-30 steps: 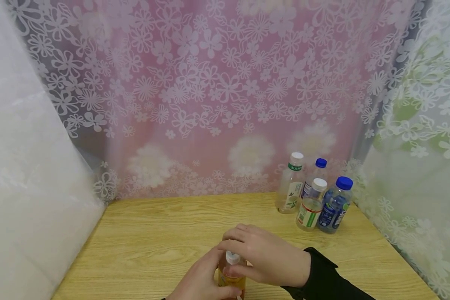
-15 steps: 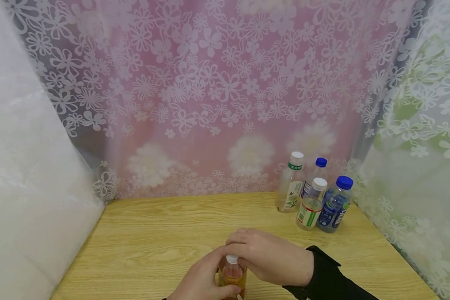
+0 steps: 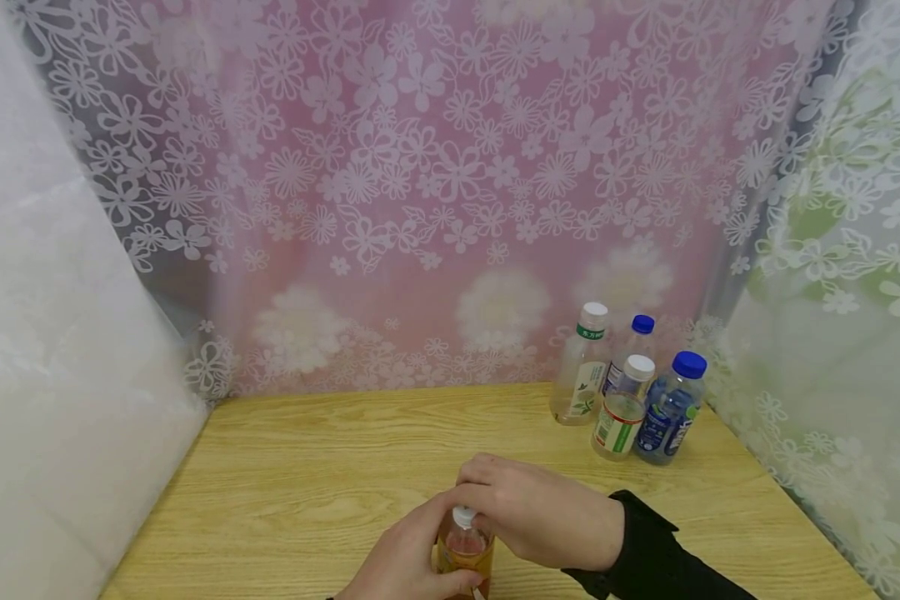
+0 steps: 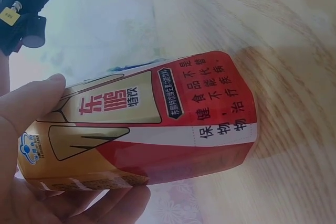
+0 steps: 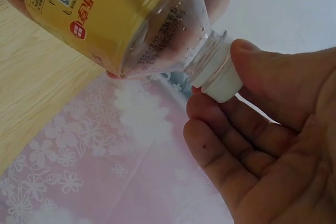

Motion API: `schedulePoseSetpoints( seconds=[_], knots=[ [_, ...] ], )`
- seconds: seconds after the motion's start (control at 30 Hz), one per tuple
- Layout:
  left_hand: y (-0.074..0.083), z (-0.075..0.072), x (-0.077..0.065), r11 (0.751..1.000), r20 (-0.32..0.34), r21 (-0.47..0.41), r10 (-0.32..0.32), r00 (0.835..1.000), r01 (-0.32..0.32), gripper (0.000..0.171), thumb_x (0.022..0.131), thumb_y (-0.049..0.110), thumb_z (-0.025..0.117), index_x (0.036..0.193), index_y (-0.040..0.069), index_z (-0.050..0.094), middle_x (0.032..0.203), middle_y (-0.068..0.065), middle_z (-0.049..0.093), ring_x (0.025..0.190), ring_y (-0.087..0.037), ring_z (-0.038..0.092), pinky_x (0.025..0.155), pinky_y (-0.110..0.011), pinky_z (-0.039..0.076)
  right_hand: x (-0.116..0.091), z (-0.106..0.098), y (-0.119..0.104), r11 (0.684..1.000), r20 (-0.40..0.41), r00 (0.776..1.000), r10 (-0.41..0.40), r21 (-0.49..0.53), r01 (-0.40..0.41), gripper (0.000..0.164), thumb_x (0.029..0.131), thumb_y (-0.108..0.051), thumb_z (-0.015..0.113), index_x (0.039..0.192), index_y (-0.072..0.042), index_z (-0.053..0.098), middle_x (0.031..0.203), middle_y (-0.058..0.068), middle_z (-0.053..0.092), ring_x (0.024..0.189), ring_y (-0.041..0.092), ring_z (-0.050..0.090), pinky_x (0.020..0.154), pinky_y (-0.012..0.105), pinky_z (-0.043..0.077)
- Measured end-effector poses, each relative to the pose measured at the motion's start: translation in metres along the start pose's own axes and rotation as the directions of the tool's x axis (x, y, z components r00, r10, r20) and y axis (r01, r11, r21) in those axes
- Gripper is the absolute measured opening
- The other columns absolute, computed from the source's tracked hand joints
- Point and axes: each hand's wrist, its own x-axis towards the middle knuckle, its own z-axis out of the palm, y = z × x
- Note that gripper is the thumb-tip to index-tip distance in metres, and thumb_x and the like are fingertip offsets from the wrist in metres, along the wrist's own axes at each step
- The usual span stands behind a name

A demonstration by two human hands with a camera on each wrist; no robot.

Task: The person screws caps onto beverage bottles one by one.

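A drink bottle (image 4: 142, 124) with a red and gold label stands on the table at the near edge of the head view. My left hand (image 3: 412, 554) grips it round the upper label, thumb on one side and fingers on the other. The thumb and index finger of my right hand (image 3: 540, 512) pinch its white cap (image 5: 223, 80), which sits on the neck. In the right wrist view the other fingers of that hand are curled below the cap. Droplets dot the clear shoulder of the bottle.
At the back right of the wooden table (image 3: 307, 467) several bottles stand close together, among them a white-capped one (image 3: 618, 417) and a blue-capped one (image 3: 671, 412). A pink flowered curtain (image 3: 420, 208) hangs behind, and pale sheets flank both sides.
My right hand has turned at the cap: its thumb has gone from in front of the bottle's shoulder up to the cap's side. My left hand and the bottle have stayed put.
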Motion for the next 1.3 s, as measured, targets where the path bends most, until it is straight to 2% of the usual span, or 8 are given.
schedulePoseSetpoints(
  seconds=[0.2,0.37,0.5,0.63,0.73,0.97,1.1,1.3],
  knots=[
    [0.001,0.0,0.0,1.0,0.008,-0.014,0.006,1.0,-0.006,0.069,0.083,0.058,0.076,0.143,0.046,0.043,0.119,0.024,0.059,0.108,-0.006,0.06,0.084,-0.028,0.051,0.003,0.001,-0.002,0.995,-0.016,1.0,-0.001,-0.095,-0.001,0.035,0.093,-0.019,0.073,0.126,-0.014,0.064,0.105,-0.006,0.055,0.098,0.005,0.047,0.089,0.011,0.041],
    [0.001,0.0,0.0,1.0,0.008,-0.011,0.02,1.0,-0.02,0.066,0.084,0.057,0.076,0.14,0.046,0.044,0.115,0.023,0.059,0.103,-0.005,0.06,0.082,-0.027,0.05,0.005,0.003,-0.004,0.987,-0.025,1.0,0.012,-0.162,-0.016,0.03,0.093,-0.022,0.074,0.12,-0.014,0.064,0.1,-0.007,0.053,0.094,0.007,0.045,0.087,0.016,0.043],
    [0.002,0.0,0.0,1.0,0.008,0.003,0.022,1.0,-0.022,0.067,0.083,0.056,0.077,0.141,0.044,0.044,0.113,0.023,0.059,0.1,0.0,0.058,0.081,-0.026,0.05,0.006,0.006,-0.004,0.98,-0.036,0.999,0.028,-0.194,-0.035,0.028,0.096,-0.029,0.069,0.118,-0.013,0.065,0.102,-0.005,0.057,0.097,0.009,0.05,0.096,0.022,0.047],
    [0.002,0.0,0.001,0.999,0.008,0.022,0.024,1.0,-0.024,0.073,0.083,0.057,0.076,0.145,0.039,0.043,0.123,0.022,0.059,0.104,0.001,0.057,0.081,-0.027,0.051,0.006,0.008,-0.003,0.974,-0.064,0.997,0.034,-0.221,-0.047,0.027,0.098,-0.034,0.066,0.115,-0.014,0.067,0.102,-0.005,0.061,0.1,0.01,0.054,0.103,0.026,0.046],
    [0.002,-0.001,0.002,0.998,0.008,0.031,0.046,0.999,-0.046,0.074,0.084,0.057,0.076,0.147,0.034,0.043,0.131,0.018,0.058,0.109,-0.001,0.058,0.084,-0.028,0.053,0.006,0.01,-0.002,0.965,-0.085,0.996,0.027,-0.256,-0.048,0.027,0.099,-0.038,0.063,0.111,-0.015,0.067,0.099,-0.006,0.061,0.098,0.009,0.055,0.101,0.025,0.047],
    [0.002,-0.002,0.002,0.997,0.004,0.038,0.07,0.998,-0.07,0.072,0.084,0.056,0.076,0.145,0.031,0.046,0.132,0.016,0.058,0.112,-0.003,0.058,0.087,-0.029,0.053,0.007,0.01,-0.002,0.944,-0.094,0.995,0.029,-0.326,-0.058,0.03,0.102,-0.044,0.055,0.104,-0.016,0.066,0.093,-0.005,0.059,0.089,0.009,0.052,0.09,0.023,0.047],
    [0.001,-0.001,0.002,0.998,0.009,0.025,0.054,0.998,-0.054,0.068,0.084,0.057,0.076,0.141,0.035,0.047,0.124,0.02,0.059,0.108,0.0,0.058,0.086,-0.029,0.053,0.007,0.01,0.0,0.957,-0.101,0.994,0.043,-0.28,-0.07,0.036,0.101,-0.049,0.052,0.108,-0.017,0.066,0.097,-0.006,0.059,0.091,0.008,0.052,0.091,0.023,0.047],
    [0.002,-0.002,0.001,1.0,0.039,-0.012,0.008,0.999,-0.007,0.065,0.084,0.059,0.074,0.139,0.039,0.045,0.107,0.021,0.058,0.095,-0.001,0.058,0.078,-0.026,0.049,0.001,0.005,0.0,1.0,-0.128,0.992,-0.01,0.006,0.011,0.036,0.103,-0.04,0.055,0.132,-0.018,0.061,0.123,-0.006,0.062,0.115,0.006,0.055,0.104,0.02,0.042]
  ],
)
